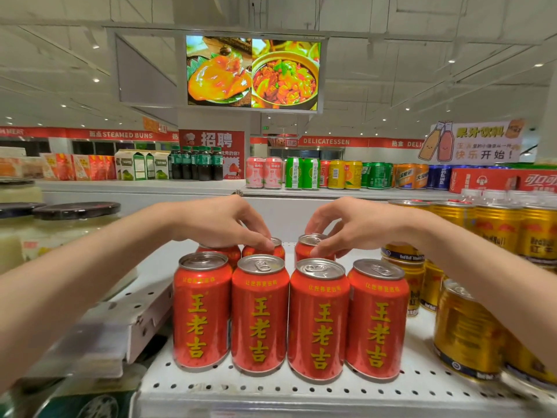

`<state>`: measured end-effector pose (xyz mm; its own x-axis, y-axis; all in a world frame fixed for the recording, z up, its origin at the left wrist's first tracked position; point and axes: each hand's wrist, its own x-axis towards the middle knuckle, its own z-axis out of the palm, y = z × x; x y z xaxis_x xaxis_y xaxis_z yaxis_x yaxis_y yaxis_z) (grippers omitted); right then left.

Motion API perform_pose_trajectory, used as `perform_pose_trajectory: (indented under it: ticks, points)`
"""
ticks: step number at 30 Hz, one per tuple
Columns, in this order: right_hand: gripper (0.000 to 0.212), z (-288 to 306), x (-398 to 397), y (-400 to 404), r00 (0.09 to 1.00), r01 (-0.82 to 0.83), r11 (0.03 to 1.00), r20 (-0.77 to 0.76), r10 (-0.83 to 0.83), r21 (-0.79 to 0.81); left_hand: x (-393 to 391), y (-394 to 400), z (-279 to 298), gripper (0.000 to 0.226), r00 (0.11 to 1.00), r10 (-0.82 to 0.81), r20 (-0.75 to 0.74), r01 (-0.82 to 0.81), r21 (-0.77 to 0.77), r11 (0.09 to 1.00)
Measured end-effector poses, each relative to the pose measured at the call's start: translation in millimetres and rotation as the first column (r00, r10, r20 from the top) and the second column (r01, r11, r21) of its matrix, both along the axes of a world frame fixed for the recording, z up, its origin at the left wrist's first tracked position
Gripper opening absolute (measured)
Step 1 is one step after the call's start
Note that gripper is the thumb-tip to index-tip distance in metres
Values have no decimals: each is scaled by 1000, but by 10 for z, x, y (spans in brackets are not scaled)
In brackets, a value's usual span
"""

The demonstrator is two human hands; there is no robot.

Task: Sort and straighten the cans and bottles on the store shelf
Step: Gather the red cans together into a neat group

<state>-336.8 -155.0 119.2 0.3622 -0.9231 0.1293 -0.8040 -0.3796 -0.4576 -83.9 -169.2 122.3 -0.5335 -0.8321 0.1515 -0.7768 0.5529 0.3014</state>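
Both hands reach over the front row of four red cans (289, 315) to the back row on the white shelf (301, 390). Left hand (217, 221) comes in from the left, fingers curled down, tips pinching the rim of the back middle can (278, 247). Right hand (355, 224) comes in from the right, fingers curled over the lid of the back right can (307, 245), thumb low on its near side. A third back can (221, 251) sits left of these, under the left wrist, not touched as far as I can tell.

All cans stand upright, long axis vertical. Each gripped can lies straight below its own fingertips and just behind the front row, so any move has to go up or back, not forward. The two held cans stand apart with a gap between them; each hand is nearer its own can, no crossing.

Front row stands close together, labels facing out, looks already straight. Gold cans (470, 330) stand to the right, stacked further back. Likely step: squaring the back row behind the front one. Risk: a wrist brushing the front lids.
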Motion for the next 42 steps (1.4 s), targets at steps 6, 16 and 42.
perform_pose_trajectory:
  ticks: [6, 16, 42]
  points:
    - [31, 22, 43, -3, 993, -102, 991, 67, 96, 83, 27, 4, -21, 29, 1000, -27, -7, 27, 2, 1000]
    - [35, 30, -33, 112, 997, -70, 995, 44, 67, 73, 34, 88, -45, 28, 998, -57, -36, 56, -22, 998]
    - [76, 33, -124, 894, 948, -2, 999, -316, 19, 52, 79, 771, -208, 69, 998, -61, 30, 65, -162, 985]
